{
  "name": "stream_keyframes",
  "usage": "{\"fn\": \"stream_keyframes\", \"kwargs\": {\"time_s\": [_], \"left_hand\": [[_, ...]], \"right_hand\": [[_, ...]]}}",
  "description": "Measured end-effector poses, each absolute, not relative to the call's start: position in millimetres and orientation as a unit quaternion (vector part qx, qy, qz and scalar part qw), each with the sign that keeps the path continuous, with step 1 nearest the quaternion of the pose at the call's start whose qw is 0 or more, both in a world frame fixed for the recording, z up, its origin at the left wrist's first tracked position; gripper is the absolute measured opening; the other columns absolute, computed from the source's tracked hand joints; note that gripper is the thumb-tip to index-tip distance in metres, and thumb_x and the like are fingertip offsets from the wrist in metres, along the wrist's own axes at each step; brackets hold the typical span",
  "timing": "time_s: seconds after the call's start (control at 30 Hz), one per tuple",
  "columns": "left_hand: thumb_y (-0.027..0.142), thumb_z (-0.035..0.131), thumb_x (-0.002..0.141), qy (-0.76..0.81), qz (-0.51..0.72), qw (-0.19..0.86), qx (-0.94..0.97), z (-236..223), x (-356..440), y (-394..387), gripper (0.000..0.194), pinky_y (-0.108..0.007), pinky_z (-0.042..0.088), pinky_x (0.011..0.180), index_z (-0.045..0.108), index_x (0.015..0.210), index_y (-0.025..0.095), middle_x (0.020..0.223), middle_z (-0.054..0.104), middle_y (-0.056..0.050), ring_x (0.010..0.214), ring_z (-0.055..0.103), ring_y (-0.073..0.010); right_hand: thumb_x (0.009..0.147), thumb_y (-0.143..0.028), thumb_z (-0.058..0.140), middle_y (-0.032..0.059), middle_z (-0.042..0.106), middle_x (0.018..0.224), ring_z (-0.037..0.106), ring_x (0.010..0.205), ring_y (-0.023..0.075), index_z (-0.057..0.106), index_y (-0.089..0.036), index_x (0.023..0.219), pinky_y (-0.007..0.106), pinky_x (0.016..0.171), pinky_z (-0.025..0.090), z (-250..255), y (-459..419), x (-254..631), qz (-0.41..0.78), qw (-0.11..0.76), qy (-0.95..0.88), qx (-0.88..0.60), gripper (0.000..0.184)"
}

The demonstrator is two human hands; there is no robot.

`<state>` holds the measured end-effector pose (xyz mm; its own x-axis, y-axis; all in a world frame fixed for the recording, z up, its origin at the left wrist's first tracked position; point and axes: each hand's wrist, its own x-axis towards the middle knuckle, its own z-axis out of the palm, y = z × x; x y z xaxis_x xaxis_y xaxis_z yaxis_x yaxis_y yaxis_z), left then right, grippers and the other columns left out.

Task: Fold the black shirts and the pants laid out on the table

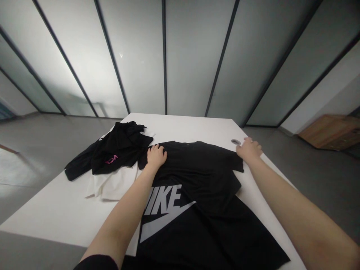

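At the far left, grey floor (42,142) runs up to a frosted glass wall (135,63) with dark frames, which spans the back of the room; on the white bench (64,213), a crumpled black garment (120,150) with pink lettering (111,159) lies bunched on top of a white garment (112,185), whose lower part sticks out toward the near side; just right of these, the left hand (156,156) lies on the upper left part of a black Nike T-shirt (197,176), fingers spread over the cloth and the grip open and flat, holding no fold that can be seen; the shirt spreads across the middle of the bench and runs out of view at the bottom of the frame, its large pale Nike logo (163,210) facing up below the left forearm; the right hand (249,149) sits at the shirt's upper right edge, fingers slightly curled, though whether that grip has closed on the cloth I cannot tell; a round metal grommet (235,141) is set in the bench just beside those fingers; further right, a low wooden cabinet (332,131) stands on the floor by the wall.
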<state>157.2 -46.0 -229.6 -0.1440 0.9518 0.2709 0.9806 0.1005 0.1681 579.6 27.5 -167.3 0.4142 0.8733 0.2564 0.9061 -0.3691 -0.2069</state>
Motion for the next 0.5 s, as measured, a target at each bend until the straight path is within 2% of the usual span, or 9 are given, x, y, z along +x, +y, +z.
{"fn": "stream_keyframes", "kwargs": {"time_s": [0.1,0.17,0.23,0.37,0.5], "left_hand": [[0.039,0.052,0.101,-0.724,-0.16,0.054,-0.668,-224.3,172.2,-48.0,0.034,-0.05,0.039,0.119,0.072,0.122,0.023,0.139,0.068,-0.013,0.137,0.055,-0.033],[0.043,0.052,0.101,-0.719,-0.144,0.048,-0.678,-227.3,180.2,-49.3,0.039,-0.052,0.036,0.121,0.07,0.129,0.023,0.148,0.063,-0.014,0.144,0.049,-0.0348],[0.05,0.049,0.102,-0.728,-0.119,0.034,-0.674,-234.7,182.0,-49.7,0.051,-0.056,0.034,0.122,0.064,0.142,0.022,0.159,0.054,-0.016,0.15,0.043,-0.0378],[0.057,0.038,0.104,-0.763,-0.086,-0.019,-0.64,-249.4,164.3,-46.7,0.067,-0.061,0.029,0.125,0.047,0.16,0.022,0.171,0.039,-0.015,0.157,0.033,-0.042],[0.053,0.035,0.105,-0.792,-0.086,-0.038,-0.604,-248.7,144.0,-44.5,0.064,-0.065,0.027,0.125,0.047,0.16,0.024,0.172,0.037,-0.014,0.156,0.034,-0.0427]], "right_hand": [[0.1,-0.038,0.054,0.0264,0.057,0.146,0.054,0.134,0.0418,0.058,-0.016,0.146,0.055,0.107,0.044,-188.3,16.2,531.0,-0.032,0.124,-0.673,-0.729,0.051],[0.102,-0.044,0.051,0.0231,0.054,0.152,0.053,0.137,0.0398,0.055,-0.018,0.151,0.053,0.112,0.041,-204.9,5.1,492.4,0.015,0.084,-0.728,-0.68,0.056],[0.105,-0.054,0.044,0.0223,0.043,0.164,0.043,0.149,0.0398,0.042,-0.018,0.162,0.053,0.12,0.034,-222.1,-7.1,459.4,0.063,0.048,-0.737,-0.672,0.068],[0.106,-0.068,0.029,0.0191,0.02,0.177,0.019,0.161,0.0455,0.03,-0.025,0.17,0.066,0.125,0.015,-246.7,-25.9,428.4,0.102,0.016,-0.714,-0.692,0.077],[0.105,-0.069,0.029,0.0192,0.016,0.178,0.014,0.162,0.0467,0.03,-0.026,0.17,0.068,0.125,0.011,-251.2,-34.3,431.5,0.096,0.024,-0.721,-0.686,0.078]]}}
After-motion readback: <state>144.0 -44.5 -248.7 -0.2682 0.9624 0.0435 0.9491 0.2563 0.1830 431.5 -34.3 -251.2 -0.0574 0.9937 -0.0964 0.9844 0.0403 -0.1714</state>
